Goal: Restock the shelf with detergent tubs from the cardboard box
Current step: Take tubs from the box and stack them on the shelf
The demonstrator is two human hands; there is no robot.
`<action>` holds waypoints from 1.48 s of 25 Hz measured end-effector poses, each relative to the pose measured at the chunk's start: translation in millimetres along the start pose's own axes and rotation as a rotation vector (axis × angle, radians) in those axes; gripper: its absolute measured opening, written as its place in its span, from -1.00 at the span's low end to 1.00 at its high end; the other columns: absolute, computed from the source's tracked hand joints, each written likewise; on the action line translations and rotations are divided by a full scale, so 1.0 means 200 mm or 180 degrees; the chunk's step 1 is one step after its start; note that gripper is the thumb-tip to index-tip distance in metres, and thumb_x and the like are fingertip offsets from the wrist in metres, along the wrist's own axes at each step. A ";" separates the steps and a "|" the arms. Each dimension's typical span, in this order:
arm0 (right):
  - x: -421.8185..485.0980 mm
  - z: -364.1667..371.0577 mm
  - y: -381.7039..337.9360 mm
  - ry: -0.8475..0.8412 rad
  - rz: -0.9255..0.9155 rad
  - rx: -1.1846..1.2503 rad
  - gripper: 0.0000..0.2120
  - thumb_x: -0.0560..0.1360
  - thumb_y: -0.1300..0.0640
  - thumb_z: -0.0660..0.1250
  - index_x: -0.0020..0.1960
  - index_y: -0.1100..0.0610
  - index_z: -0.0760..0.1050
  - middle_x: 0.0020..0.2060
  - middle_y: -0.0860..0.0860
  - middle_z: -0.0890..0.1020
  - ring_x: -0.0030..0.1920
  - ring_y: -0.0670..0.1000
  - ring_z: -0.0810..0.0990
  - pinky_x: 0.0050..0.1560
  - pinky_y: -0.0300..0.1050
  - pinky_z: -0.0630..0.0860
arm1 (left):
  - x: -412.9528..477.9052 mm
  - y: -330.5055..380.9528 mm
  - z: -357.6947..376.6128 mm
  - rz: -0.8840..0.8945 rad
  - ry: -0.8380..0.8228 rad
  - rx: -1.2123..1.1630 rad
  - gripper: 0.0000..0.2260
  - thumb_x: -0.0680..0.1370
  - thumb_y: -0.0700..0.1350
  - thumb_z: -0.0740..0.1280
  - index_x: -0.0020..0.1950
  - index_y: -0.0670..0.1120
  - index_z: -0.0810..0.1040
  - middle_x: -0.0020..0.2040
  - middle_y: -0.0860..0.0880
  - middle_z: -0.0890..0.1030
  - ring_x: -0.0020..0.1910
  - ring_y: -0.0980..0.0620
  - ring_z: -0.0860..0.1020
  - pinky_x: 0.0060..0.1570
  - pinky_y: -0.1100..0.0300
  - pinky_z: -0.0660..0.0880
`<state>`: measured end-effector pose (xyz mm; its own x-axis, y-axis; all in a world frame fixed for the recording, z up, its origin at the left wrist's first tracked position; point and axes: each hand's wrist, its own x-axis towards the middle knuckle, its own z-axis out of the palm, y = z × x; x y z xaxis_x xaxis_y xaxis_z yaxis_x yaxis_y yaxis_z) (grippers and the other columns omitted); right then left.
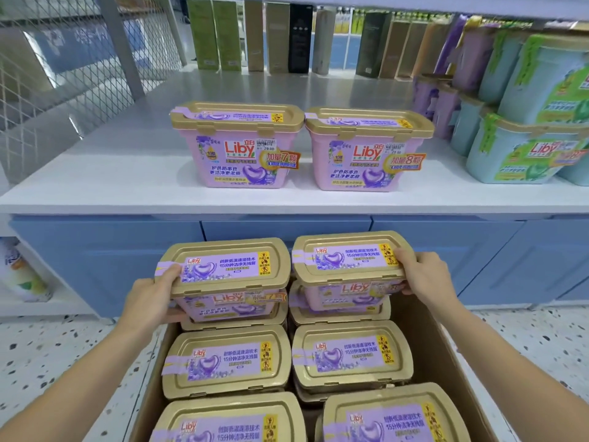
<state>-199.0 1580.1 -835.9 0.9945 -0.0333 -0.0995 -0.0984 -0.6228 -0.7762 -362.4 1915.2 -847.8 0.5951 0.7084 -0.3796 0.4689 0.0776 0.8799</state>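
Two pink Liby detergent tubs with gold lids are raised above the open cardboard box (446, 371). My left hand (149, 298) grips the left end of the left tub (223, 272). My right hand (427, 275) grips the right end of the right tub (347, 260). Several more gold-lidded tubs (350, 352) lie packed in the box below. On the white shelf (95, 183) stand two matching pink tubs side by side, one on the left (237, 145) and one on the right (369, 151).
Green Liby tubs (522, 148) are stacked at the shelf's right, with purple tubs behind them. Tall product boxes (255, 36) line the shelf's back. A wire mesh panel (63, 68) closes the left side. Blue cabinet fronts (111, 250) stand below the shelf, over speckled floor.
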 end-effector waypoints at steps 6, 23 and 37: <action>0.13 -0.32 -0.26 0.0021 -0.0228 0.0202 -0.58 0.49 -0.05 0.22 -0.26 0.32 0.50 -0.38 0.21 0.59 -0.34 0.18 0.61 -0.32 -0.06 0.47 | -0.22 0.36 -0.01 0.0325 0.0061 -0.0096 -0.74 0.52 0.02 0.25 -0.21 -0.14 0.56 -0.34 -0.16 0.66 -0.53 -0.10 0.62 -0.55 0.21 0.56; 0.24 -0.92 -1.04 0.0334 -0.0752 0.0669 -0.75 0.47 0.07 0.26 -0.33 0.18 0.44 -0.56 0.12 0.56 -0.71 -0.04 0.50 -0.66 -0.13 0.51 | -0.30 1.38 -0.19 0.1418 -0.0029 0.0273 -0.73 0.53 0.03 0.15 -0.21 -0.10 0.51 -0.59 -0.10 0.58 -0.63 -0.12 0.57 -0.64 0.09 0.53; 0.49 -0.67 -1.18 0.0407 -0.0614 0.0320 -0.72 0.44 0.00 0.24 -0.23 0.22 0.46 -0.23 0.24 0.63 -0.27 0.29 0.67 -0.17 0.21 0.63 | 0.08 1.51 -0.07 0.1283 -0.0020 0.0572 -0.72 0.50 0.03 0.17 -0.17 -0.14 0.54 -0.59 -0.14 0.59 -0.61 -0.12 0.58 -0.55 0.01 0.56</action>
<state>-74.2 1619.6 -578.1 0.9911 -0.0241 0.1311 0.0968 -0.5465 -0.8319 -220.5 1960.0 -584.7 0.7573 0.6528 -0.0183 0.3041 -0.3278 0.8945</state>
